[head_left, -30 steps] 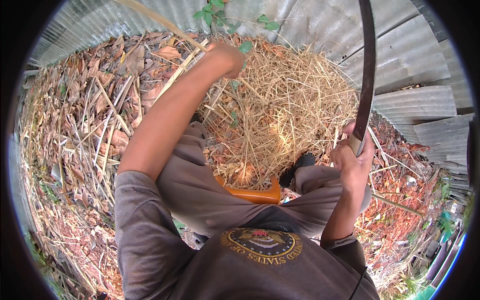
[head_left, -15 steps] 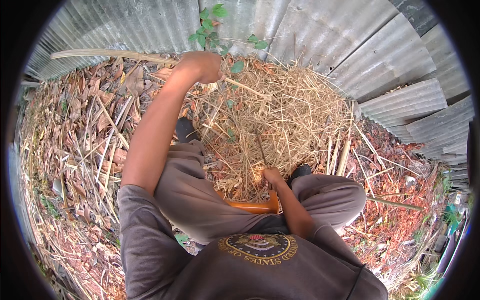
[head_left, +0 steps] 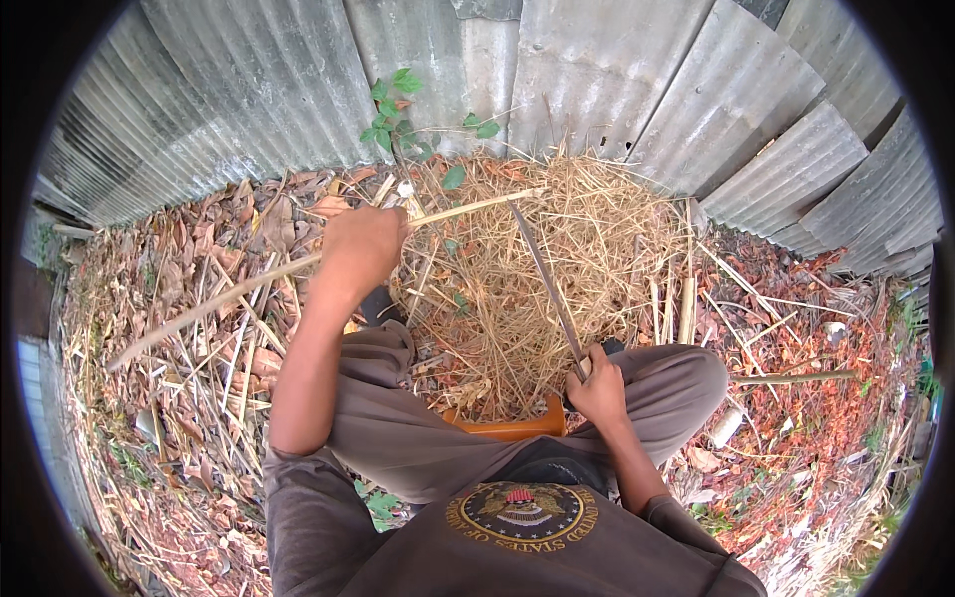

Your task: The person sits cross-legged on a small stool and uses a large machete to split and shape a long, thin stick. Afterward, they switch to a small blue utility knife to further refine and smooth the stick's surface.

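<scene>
My left hand is closed around a long pale stalk, which looks like a split strip of cane or dry stem. Its thick end slants down to the left, and its thin end reaches over a heap of straw-like shavings. Closed on the handle of a long knife, my right hand is low on the right, by my right knee. The dark blade points up and away, its tip close beneath the stalk's thin end; whether they touch I cannot tell. Most of the handle is hidden in my fist.
An orange plastic stool is between my bent legs. Corrugated metal sheets wall off the far side, with a green leafy plant against them. Dry leaves cover the left ground; loose sticks lie on the right.
My left hand has come lower and nearer with the stalk, whose thick end has dropped while its thin end now points slightly upward. The knife has swung up toward that thin end.
</scene>
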Available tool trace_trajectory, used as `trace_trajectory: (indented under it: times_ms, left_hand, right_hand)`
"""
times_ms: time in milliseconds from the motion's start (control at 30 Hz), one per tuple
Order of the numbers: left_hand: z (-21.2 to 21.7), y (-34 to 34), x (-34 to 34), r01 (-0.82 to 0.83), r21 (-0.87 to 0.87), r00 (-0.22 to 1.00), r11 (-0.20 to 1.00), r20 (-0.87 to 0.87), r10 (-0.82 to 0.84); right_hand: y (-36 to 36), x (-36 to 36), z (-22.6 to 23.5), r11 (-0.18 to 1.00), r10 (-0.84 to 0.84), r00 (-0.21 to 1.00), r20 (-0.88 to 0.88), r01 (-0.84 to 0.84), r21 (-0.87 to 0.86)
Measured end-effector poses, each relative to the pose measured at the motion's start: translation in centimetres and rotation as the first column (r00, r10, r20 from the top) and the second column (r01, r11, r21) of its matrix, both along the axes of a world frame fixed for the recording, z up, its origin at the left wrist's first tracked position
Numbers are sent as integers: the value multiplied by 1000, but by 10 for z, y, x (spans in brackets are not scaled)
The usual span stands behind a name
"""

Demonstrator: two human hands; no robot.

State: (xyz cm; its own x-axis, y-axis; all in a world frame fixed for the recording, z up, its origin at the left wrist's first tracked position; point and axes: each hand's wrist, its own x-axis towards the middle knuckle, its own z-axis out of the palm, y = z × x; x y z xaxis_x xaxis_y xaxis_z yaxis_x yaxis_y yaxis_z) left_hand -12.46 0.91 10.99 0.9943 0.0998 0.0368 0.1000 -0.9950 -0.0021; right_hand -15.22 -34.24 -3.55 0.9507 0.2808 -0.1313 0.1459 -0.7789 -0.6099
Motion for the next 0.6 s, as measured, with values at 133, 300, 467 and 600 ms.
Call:
trace_trajectory:
  times_ms: [133,300,467,600]
  left_hand:
    - [-4,-45,-62,90,-183,993,979,94,-74]
    - [-24,-88,-139,-69,-654,998,753,-54,45]
    - [-46,-123,-185,-224,-790,964,571,-92,250]
    - [-47,-137,-204,-195,-781,960,593,-28,279]
  right_hand:
    - [14,26,34,990,130,976,173,-136,23]
    - [18,72,43,961,272,883,382,-267,-67]
    - [13,63,43,814,580,697,421,-517,-266]
    - [-12,125,33,846,483,832,271,-365,-388]
